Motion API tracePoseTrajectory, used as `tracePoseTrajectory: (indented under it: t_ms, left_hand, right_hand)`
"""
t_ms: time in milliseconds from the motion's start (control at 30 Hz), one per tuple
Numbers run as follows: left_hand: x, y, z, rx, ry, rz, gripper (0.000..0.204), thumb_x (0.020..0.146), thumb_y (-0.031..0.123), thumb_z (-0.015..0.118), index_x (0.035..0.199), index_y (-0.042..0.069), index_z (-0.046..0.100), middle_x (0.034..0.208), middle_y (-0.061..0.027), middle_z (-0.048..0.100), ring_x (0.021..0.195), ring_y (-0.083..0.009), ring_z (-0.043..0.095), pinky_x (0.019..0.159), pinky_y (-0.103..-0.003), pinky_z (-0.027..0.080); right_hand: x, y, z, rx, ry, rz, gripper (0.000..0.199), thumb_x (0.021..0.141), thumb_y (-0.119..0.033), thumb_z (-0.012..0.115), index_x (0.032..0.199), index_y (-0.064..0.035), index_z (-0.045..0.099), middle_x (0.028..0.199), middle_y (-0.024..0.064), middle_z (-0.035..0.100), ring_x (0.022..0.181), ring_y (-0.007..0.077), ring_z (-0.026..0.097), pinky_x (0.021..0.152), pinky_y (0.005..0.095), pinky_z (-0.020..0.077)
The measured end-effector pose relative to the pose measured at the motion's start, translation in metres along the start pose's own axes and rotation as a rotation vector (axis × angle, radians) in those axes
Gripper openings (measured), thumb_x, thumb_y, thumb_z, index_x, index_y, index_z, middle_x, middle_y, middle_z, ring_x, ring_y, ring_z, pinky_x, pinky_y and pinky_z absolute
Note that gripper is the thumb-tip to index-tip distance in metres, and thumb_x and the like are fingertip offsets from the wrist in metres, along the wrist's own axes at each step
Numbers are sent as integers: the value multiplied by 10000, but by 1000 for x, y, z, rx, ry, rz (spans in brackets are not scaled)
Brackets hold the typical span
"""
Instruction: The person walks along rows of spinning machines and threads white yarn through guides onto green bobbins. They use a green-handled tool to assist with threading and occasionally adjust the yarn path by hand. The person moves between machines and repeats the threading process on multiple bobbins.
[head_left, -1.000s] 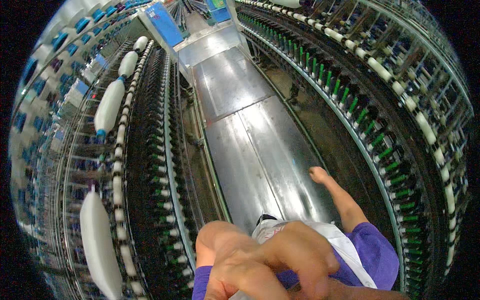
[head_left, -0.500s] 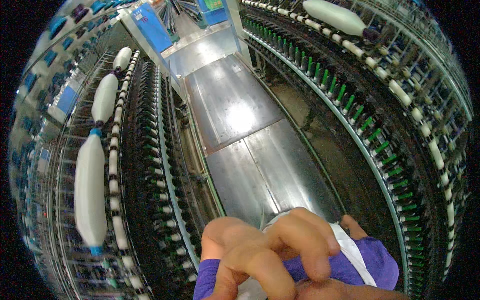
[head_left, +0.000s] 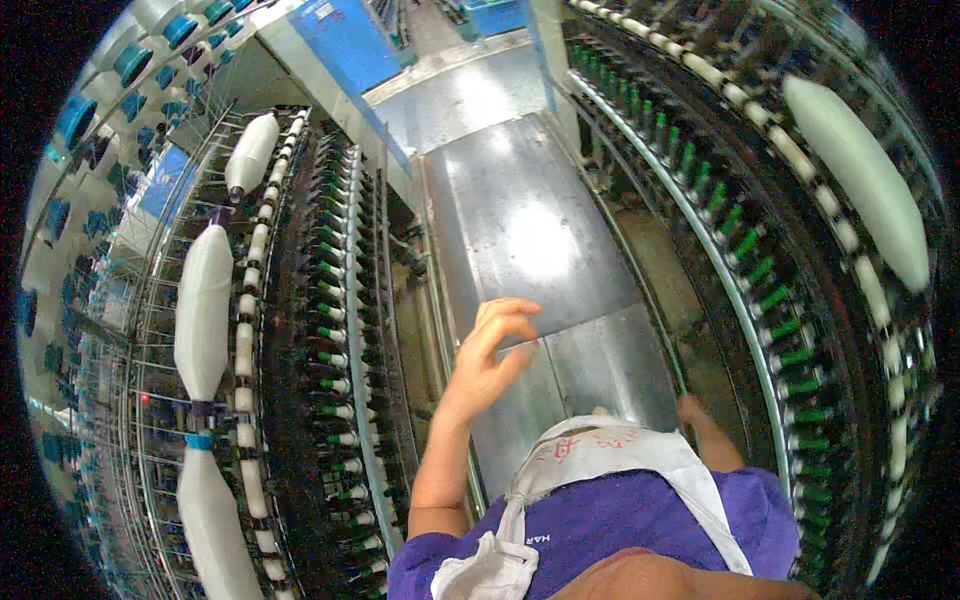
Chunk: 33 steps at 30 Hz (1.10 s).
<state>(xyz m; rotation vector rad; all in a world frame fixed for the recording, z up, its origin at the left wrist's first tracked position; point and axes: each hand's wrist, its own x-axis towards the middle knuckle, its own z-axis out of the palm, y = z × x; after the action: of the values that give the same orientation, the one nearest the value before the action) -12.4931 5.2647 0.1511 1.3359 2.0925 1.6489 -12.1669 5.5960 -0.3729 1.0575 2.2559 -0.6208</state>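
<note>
My left hand (head_left: 495,345) is raised in front of my chest over the grey metal floor plates (head_left: 530,230) of the aisle. Its fingers are curled and apart, and nothing is in it. It is nearest to the left spinning frame's row of green-tipped spindles (head_left: 335,300) but touches none of them. My right hand (head_left: 690,408) hangs low by my side beyond the white apron (head_left: 610,450); only a small part shows and its fingers are not clear. I wear a purple shirt (head_left: 620,525).
Long spinning frames line both sides of the narrow aisle. White roving bobbins (head_left: 203,310) hang over the left frame and one large bobbin (head_left: 860,180) over the right. A blue cabinet (head_left: 345,45) stands at the aisle's far end.
My hands were together close under the camera; now the left hand has lifted forward and away, empty. The view has tilted and the bobbins on the left have shifted in the picture.
</note>
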Motion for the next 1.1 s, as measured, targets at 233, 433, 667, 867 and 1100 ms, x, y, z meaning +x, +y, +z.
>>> tracePoseTrajectory:
  t_ms: [233, 433, 667, 867, 1100]
  left_hand:
    - [-111, -373, 3, 851, -490, -725, 279, 748, 264, 605, 943, 67, 587, 979, -152, 589, 905, -324, 566, 772, -433, 442]
    - [-198, -504, -58, 353, -331, -452, 353, 814, 312, 529, 1017, 30, 589, 944, -182, 614, 860, -292, 586, 739, -412, 461]
    - [21, -621, -126, 281, -175, -1080, 354, 803, 358, 487, 887, 46, 631, 920, -204, 617, 879, -372, 577, 722, -446, 459]
    - [307, -704, -175, 341, -86, -1070, 310, 787, 261, 571, 1013, 49, 565, 998, -181, 599, 965, -327, 559, 821, -392, 440]
    - [504, -721, -165, 284, -180, -924, 338, 809, 296, 573, 1033, 42, 564, 985, -139, 620, 945, -273, 583, 804, -353, 449]
  right_hand:
    - [155, -299, -274, 186, 464, -722, 184, 770, -173, 506, 817, -2, 557, 828, 217, 585, 818, 394, 556, 702, 444, 451]
    - [203, -383, -296, 35, 333, -798, 209, 797, -183, 491, 841, -3, 588, 854, 214, 586, 811, 376, 561, 730, 455, 446]
    - [225, -288, -282, -55, 13, -67, 183, 637, -179, 564, 704, -28, 643, 724, 194, 618, 660, 346, 612, 574, 423, 493]
    - [318, -288, -317, 79, -99, 116, 188, 675, -178, 559, 716, -14, 641, 779, 209, 615, 712, 356, 606, 625, 425, 488]
    - [575, -482, -481, 4, 54, -381, 218, 732, -200, 539, 754, -6, 636, 881, 241, 602, 811, 386, 589, 710, 438, 476]
